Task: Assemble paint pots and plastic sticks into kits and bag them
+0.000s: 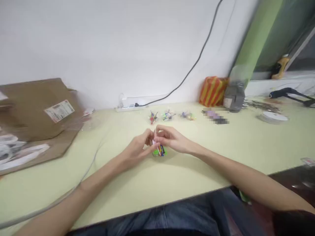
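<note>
My left hand [139,147] and my right hand [171,139] meet above the middle of the table. Between their pinched fingertips is the top of a small bundle of coloured pieces [161,150], green, blue and yellow, hanging just below the fingers. It looks partly clear, like a little bag, but blur hides its exact kind. A thin white strip [155,132] rises between the fingers of both hands. Beyond them, three similar small colourful bundles lie in a row: one with red [152,118], one with green and blue [167,115], one with yellow-green [187,115].
Opened cardboard [36,108] takes up the left side, and a grey cable [86,173] crosses my left forearm. A power strip [130,104] lies by the wall. Toward the right are a striped bag [213,91], a phone-like item [215,116] and a white spool [273,116].
</note>
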{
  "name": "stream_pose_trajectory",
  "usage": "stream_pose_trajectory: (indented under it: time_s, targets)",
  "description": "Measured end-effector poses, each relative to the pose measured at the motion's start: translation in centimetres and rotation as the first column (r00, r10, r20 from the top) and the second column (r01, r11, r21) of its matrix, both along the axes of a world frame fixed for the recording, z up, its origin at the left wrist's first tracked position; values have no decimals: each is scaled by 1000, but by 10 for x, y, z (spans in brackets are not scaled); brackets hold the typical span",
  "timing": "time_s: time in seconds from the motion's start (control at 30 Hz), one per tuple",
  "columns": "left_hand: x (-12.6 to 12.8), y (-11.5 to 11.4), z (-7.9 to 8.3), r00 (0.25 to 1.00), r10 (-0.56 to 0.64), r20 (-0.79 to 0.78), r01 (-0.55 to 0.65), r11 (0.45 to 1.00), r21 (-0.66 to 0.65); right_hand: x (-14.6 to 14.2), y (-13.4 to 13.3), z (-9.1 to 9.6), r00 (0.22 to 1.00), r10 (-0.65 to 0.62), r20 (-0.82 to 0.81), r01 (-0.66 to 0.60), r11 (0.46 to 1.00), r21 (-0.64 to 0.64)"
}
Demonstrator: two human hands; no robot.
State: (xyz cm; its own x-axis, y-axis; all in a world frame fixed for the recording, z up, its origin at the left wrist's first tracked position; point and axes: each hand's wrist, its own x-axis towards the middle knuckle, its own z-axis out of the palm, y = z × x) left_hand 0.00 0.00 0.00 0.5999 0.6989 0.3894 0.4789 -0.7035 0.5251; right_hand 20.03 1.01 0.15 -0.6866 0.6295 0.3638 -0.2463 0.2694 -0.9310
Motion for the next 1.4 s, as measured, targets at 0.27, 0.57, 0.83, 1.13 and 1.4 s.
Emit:
stream_pose_trajectory:
  time_s: [0.27,0.57,0.83,1.13,1.4]
  targets:
    - [-4,-1,1,995,5,-97,4,995,96,7,1,7,997,75,21,-74,997,-30]
    - [-1,3,-2,982,89,-167,-57,980,190,8,12,-5,890,-364,275,327,929,172]
    - [-2,3,-2,978,117,-172,-75,969,237,13,34,-22,557,-754,350,505,641,578]
    - [-3,4,-4,984,106,-140,-65,961,270,4,29,-26,539,-712,451,429,692,580]
    - [-4,6,-5,977,124,-176,-83,971,222,2,29,-27,528,-728,437,415,671,615]
